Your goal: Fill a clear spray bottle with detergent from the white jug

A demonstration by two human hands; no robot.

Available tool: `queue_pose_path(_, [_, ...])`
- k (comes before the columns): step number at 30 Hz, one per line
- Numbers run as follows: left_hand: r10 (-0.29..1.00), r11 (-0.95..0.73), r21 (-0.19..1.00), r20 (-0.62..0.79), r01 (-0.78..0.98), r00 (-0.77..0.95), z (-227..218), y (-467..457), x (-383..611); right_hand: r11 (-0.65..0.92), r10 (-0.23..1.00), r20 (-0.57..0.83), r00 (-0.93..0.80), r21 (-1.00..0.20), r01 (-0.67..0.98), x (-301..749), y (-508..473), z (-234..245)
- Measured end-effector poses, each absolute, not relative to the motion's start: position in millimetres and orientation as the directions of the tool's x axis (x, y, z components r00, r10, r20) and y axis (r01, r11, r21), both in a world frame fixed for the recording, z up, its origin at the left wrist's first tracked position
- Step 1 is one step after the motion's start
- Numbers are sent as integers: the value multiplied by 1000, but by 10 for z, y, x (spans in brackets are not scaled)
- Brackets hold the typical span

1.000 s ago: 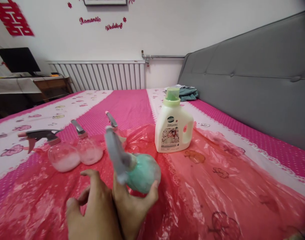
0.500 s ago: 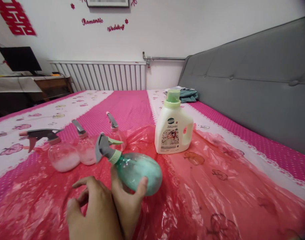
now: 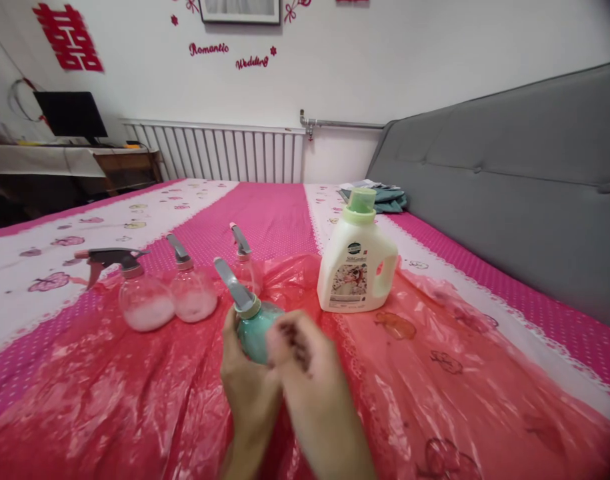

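A green spray bottle (image 3: 252,333) with a grey trigger head is held just above the red plastic sheet (image 3: 435,373), its nozzle pointing up and to the left. My left hand (image 3: 247,393) wraps it from below and from the left. My right hand (image 3: 309,373) is closed over the right side of its round body and hides most of it. Behind them a white detergent jug (image 3: 357,267) with a green cap stands upright on the sheet.
Three clear spray bottles (image 3: 145,303) (image 3: 193,300) (image 3: 245,263) stand in a row at the left on the pink bed cover. A grey headboard (image 3: 509,187) runs along the right. Folded cloth (image 3: 385,198) lies at the far end, before a radiator (image 3: 225,153).
The bottle has been swung upright, its nozzle now pointing away. The second hand, spread open beside it before, has closed onto its body. The view has tilted up.
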State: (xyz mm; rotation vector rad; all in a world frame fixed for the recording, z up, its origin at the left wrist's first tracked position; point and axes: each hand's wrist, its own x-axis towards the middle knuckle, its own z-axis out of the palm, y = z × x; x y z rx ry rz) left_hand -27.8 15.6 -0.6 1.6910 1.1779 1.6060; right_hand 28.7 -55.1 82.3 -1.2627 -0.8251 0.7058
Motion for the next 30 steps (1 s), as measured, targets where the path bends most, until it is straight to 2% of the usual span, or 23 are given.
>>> queue_pose_path(1, [859,-469,845,504,257,-91,5,147,-261,157,716,128,686,-987,20,365,-539,792])
queue_pose_path(2, [859,-463,841,504,280,-91,14,138,-245,145,616,146,774,-987,71,427,-515,754])
queue_pose_path(3, [854,-471,830,514,300,-80,19,129,-230,147,568,174,804,-983,109,470,-487,716])
queue_pose_path(4, [844,-492,812,533,312,-56,20,121,-219,154,577,202,791,-978,137,496,-461,683])
queue_pose_path(8, [772,-623,725,630,293,82,-4,95,-209,201,761,248,600,-969,146,521,-440,646])
queue_pose_path(14, [677,-736,657,712,167,185,-24,68,-173,208,815,244,525,-970,128,631,-559,678])
queue_pose_path(16, [661,-750,645,721,150,207,-23,50,-147,208,796,245,554,-969,131,652,-554,644])
queue_pose_path(18, [643,-766,621,736,166,211,-10,25,-123,210,700,232,676,-971,115,663,-525,594])
queue_pose_path(21, [611,-788,580,778,204,149,33,-22,-106,265,536,197,821,-962,57,690,-488,535])
queue_pose_path(24, [630,-776,627,776,73,30,76,-47,-121,284,493,173,853,-958,31,740,-501,533])
queue_pose_path(26, [702,-710,704,707,-9,-88,91,-34,-145,241,460,171,871,-968,63,776,-529,547])
queue_pose_path(30, [816,-538,843,522,4,-246,102,42,-190,240,424,175,889,-968,76,839,-561,537])
